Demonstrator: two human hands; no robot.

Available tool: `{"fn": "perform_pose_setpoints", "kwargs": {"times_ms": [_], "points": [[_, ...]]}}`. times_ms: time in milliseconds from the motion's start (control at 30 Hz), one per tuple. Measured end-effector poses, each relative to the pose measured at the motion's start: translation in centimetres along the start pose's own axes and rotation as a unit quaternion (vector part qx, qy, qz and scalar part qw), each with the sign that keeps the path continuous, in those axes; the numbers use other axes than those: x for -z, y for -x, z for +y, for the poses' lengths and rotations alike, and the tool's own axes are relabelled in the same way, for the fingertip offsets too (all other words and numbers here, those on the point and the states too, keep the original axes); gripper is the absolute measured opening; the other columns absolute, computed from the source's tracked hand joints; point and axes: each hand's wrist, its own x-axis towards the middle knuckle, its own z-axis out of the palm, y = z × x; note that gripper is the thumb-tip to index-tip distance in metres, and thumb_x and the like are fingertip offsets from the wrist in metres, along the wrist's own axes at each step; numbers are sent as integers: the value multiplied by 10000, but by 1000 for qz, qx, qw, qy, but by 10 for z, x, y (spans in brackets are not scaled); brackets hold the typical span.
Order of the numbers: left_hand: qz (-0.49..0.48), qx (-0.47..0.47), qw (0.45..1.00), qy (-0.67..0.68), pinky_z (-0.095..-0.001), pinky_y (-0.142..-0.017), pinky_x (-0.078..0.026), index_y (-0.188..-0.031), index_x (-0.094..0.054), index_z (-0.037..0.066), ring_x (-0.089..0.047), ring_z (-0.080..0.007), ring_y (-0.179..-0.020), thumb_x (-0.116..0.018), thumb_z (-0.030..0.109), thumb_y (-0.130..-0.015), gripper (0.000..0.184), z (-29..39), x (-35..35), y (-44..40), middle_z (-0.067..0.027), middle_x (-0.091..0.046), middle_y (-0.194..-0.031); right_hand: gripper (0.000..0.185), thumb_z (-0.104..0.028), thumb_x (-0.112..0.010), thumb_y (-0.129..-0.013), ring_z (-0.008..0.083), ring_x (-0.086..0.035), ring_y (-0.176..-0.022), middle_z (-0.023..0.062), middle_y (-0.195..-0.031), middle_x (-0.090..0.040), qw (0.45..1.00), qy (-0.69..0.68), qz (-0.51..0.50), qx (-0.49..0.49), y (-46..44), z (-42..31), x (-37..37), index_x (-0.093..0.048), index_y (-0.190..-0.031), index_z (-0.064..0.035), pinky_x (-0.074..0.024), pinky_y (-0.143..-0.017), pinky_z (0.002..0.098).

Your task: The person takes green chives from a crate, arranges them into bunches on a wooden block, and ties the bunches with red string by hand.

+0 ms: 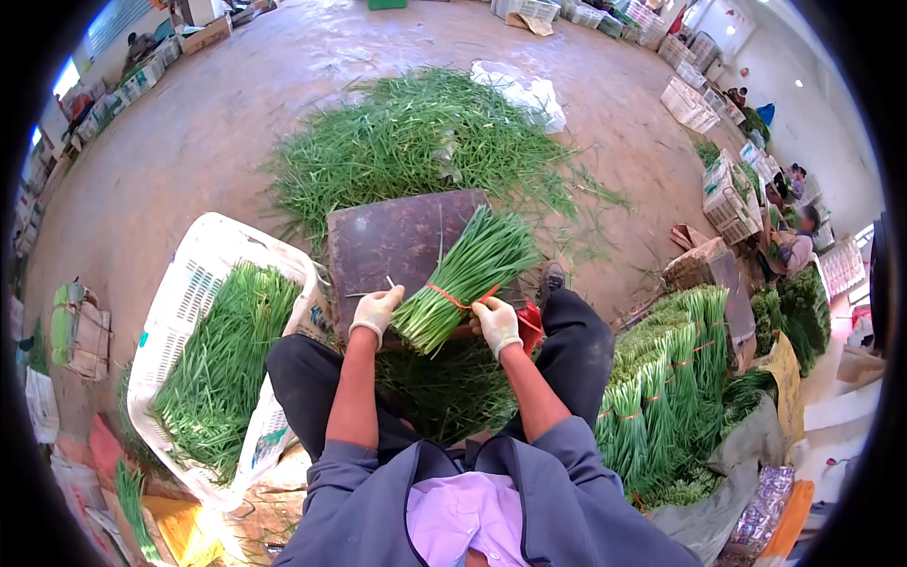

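A bunch of green chives [470, 274] lies slantwise on a dark, worn board [383, 241] between my knees, its pale cut ends toward me. Around its lower part runs a red tie [446, 295]. My right hand [498, 324], in a pale glove, is closed on the tie's end at the right of the bunch. My left hand [377, 314], gloved too, is closed beside the cut ends. A thin pale piece, perhaps a stalk, sticks up from its fingers; whether it touches the bunch is hard to tell.
At my left stands a white crate [203, 248] of loose chives. Beyond the board lies a heap of loose greens [416, 142] with a white plastic bag [522, 93]. Several tied bunches [661, 397] stand at my right. Other people sit among crates at the far right.
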Motion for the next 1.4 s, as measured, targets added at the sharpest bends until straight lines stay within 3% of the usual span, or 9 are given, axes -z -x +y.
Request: {"fn": "perform_pose_setpoints", "kwargs": {"times_ms": [133, 333, 733, 833, 900, 933, 1000, 1167, 1400], "points": [[-5, -45, 999, 13, -316, -758, -501, -1048, -732, -28, -639, -153, -800, -749, 264, -839, 359, -13, -11, -10, -70, -721, -899, 148, -149, -623, -929, 112, -608, -594, 33, -767, -651, 999, 34, 12, -8, 3, 5, 5, -674, -971, -16, -490, -520, 255], [101, -89, 920, 368, -257, -515, -458, -888, -691, 31, -576, -115, -554, -702, 122, -911, 94, 17, 6, 5, -23, -669, -734, 153, -151, -623, -918, 115, -614, -586, 36, -757, -651, 999, 33, 24, -15, 5, 2, 3, -672, -945, -9, -490, -511, 266], [185, -349, 807, 438, -325, -854, -553, -1079, -602, 14, -659, -208, -942, -613, 153, -964, 181, 171, 100, 48, -139, -662, -1066, 144, -154, -610, -917, 118, -611, -586, 32, -750, -642, 999, 39, 12, -32, 9, -2, -4, -662, -926, -21, -491, -522, 273], [205, -434, 795, 370, -371, -916, -524, -1240, -538, -42, -649, -291, -1008, -665, 218, -923, 429, 229, 128, 13, -212, -640, -1161, 151, -161, -614, -914, 120, -608, -582, 32, -732, -637, 999, 36, 10, -32, 11, -5, -5, -665, -918, -19, -484, -522, 274], [404, -348, 846, -16, -389, -1024, -447, -1403, -376, -104, -585, -370, -1157, -734, 290, -852, 766, 246, 131, -14, -300, -562, -1294, 159, -165, -616, -913, 120, -606, -579, 32, -712, -632, 999, 28, 15, -24, 13, -6, -2, -670, -911, -16, -478, -521, 274], [327, -285, 900, -50, -380, -1094, -366, -1476, -201, -140, -496, -400, -1279, -779, 342, -785, 1022, 244, 127, -17, -357, -470, -1382, 171, -170, -621, -908, 121, -605, -576, 36, -691, -632, 999, 38, 25, -13, 13, -7, -2, -677, -897, -8, -474, -521, 279], [231, -392, 874, -171, -384, -1101, -375, -1462, -310, -97, -510, -383, -1291, -756, 361, -790, 928, 204, 91, -14, -319, -499, -1386, 184, -174, -626, -903, 122, -604, -572, 40, -671, -632, 998, 39, 41, 0, 7, -11, -2, -683, -883, 0, -471, -521, 285], [-47, -160, 889, -427, -402, -1018, -464, -1451, -333, -94, -569, -404, -1216, -789, 630, -660, 1166, 117, -26, 47, -328, -559, -1299, 180, -176, -649, -865, 209, -662, -670, 112, -717, -684, 983, 131, 77, 105, 5, 2, -1, -700, -889, -5, -509, -639, 343], [39, -112, 832, -542, -414, -1017, -432, -1492, -216, -96, -556, -325, -1183, -866, 590, -559, 1328, 45, -87, 89, -200, -543, -1300, 189, -225, -684, -844, 328, -671, -878, 162, -902, -684, 910, 272, 102, 297, 12, -28, -3, -697, -938, -62, -532, -783, 417]]}}
